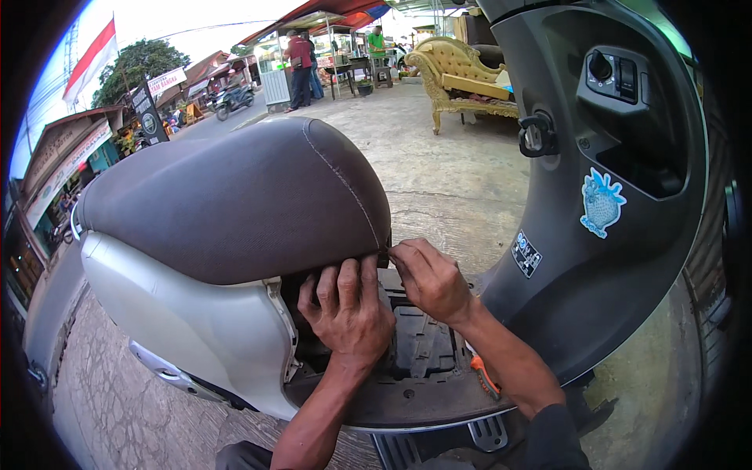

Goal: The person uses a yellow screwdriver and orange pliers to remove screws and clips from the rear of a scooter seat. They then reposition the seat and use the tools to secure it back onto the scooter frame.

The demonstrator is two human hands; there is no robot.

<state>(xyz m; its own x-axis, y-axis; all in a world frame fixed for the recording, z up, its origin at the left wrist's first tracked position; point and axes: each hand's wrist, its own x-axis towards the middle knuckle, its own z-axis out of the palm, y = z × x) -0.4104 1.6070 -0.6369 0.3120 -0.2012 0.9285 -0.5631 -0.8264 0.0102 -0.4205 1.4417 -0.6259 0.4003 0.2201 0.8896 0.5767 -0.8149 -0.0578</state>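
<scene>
A scooter (184,321) stands outside, its brown seat (235,188) on top. The left hand (350,307), fingers a bit apart, touches the seat's front edge, maybe to steady it. The right hand (431,278) pinches narrowly there; I can't tell what. An orange handle (487,379) lies close, maybe for easy reach.

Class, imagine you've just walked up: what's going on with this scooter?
A person is working on the scooter bare-handed. The left hand reaches under the front edge of the brown seat; the right hand has its fingertips at the seat's front corner, though what they pinch is too small to tell. An orange tool lies on the footboard by the right forearm.
</scene>
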